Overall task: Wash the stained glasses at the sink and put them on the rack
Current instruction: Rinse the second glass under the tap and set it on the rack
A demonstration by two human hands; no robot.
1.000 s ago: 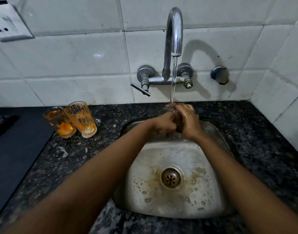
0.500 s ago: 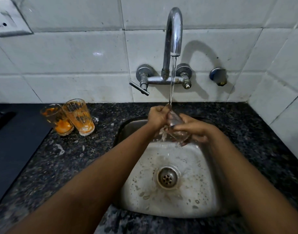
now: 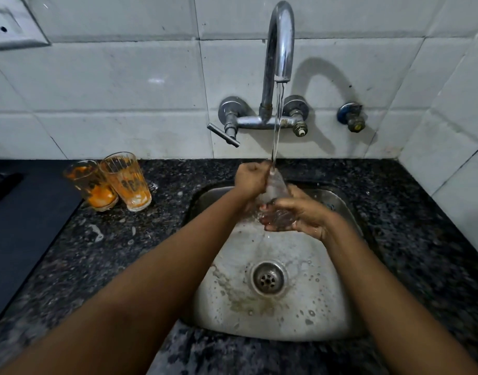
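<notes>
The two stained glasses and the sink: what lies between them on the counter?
Head view: only wet dark granite counter between the stained glasses and the sink.

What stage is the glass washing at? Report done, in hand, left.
Done: nothing shown; no rack in view. In hand: the left hand and right hand hold a clear glass under the running tap. Left: two orange-stained glasses wait on the counter.

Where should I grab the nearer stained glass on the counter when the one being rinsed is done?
Likely the upper wall of the nearer stained glass, just below its wide rim, fingers coming from its right, sink-facing side. It stands upright and tapers toward the base, and the other stained glass sits tight against its left.
</notes>
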